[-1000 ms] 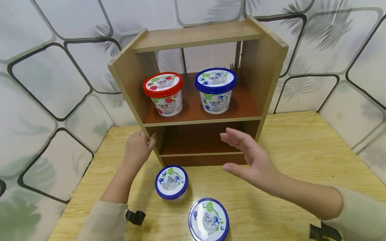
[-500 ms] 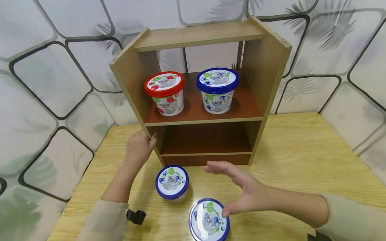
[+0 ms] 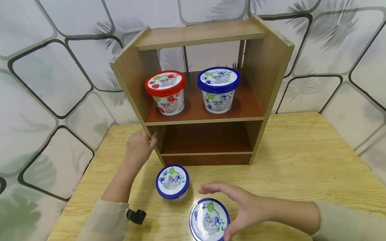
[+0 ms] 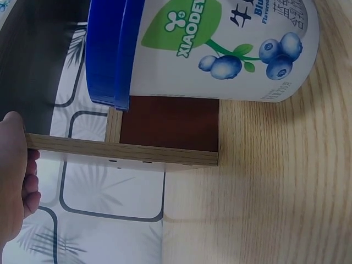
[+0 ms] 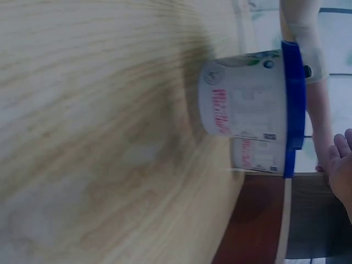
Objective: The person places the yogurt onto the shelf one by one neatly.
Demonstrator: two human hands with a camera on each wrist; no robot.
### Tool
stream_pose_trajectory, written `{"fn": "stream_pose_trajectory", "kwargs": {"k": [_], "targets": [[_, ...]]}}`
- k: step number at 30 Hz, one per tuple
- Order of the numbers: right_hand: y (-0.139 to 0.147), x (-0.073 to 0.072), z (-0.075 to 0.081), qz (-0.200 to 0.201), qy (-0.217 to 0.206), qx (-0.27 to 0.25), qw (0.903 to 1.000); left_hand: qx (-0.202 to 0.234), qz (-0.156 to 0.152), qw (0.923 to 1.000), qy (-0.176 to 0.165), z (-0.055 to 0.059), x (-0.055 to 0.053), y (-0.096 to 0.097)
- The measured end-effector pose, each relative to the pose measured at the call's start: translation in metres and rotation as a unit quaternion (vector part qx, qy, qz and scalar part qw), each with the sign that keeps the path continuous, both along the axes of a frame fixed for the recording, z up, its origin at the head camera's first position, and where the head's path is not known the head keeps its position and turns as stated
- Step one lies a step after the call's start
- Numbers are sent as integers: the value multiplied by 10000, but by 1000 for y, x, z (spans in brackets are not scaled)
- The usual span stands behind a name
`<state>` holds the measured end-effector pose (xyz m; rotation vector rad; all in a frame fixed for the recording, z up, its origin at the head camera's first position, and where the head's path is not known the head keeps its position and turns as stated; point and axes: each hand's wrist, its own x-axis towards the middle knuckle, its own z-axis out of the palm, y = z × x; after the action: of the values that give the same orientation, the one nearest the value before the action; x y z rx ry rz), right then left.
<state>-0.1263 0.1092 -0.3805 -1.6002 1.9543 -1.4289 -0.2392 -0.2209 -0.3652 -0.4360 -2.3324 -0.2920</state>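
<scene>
My left hand [image 3: 138,147] grips the left side panel of a small wooden shelf [image 3: 205,121]; in the left wrist view the thumb and fingers [image 4: 32,190] lie on opposite faces of the panel. Nearest the front of the table stands a tub with a blue lid [image 3: 209,220], blueberries printed on it. Over its right side my right hand [image 3: 241,207] is spread, thumb overlapping the lid's edge and fingers beyond its far side. Another blue-lidded tub [image 3: 172,181] stands just in front of the shelf, between the two hands. The right wrist view shows both tubs [image 5: 247,99] upright.
On the shelf's upper board are a red-lidded strawberry tub [image 3: 166,92] at left and a blue-lidded blueberry tub [image 3: 218,89] at right. The lower compartment [image 3: 208,139] opens toward me. A patterned wall covering [image 3: 316,60] rises behind the wooden table [image 3: 301,160].
My right hand has come down and toward me, from in front of the lower compartment to the nearest tub. The left hand keeps its grip on the shelf panel.
</scene>
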Motion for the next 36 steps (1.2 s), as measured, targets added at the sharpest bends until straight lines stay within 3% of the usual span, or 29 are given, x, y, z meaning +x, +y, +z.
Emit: {"fn": "stream_pose_trajectory", "kwargs": {"k": [10,27,36], "targets": [[1,-1,-22,-27,172,354,9992,-65,-18,9999,107,0,0,0],[3,-2,-60,19,-204,565,9982,-71,29,10000,26,1,0,-1],[-2,0,-77,188,-1055,653,9921,-57,45,10000,-34,0,0,0]]}}
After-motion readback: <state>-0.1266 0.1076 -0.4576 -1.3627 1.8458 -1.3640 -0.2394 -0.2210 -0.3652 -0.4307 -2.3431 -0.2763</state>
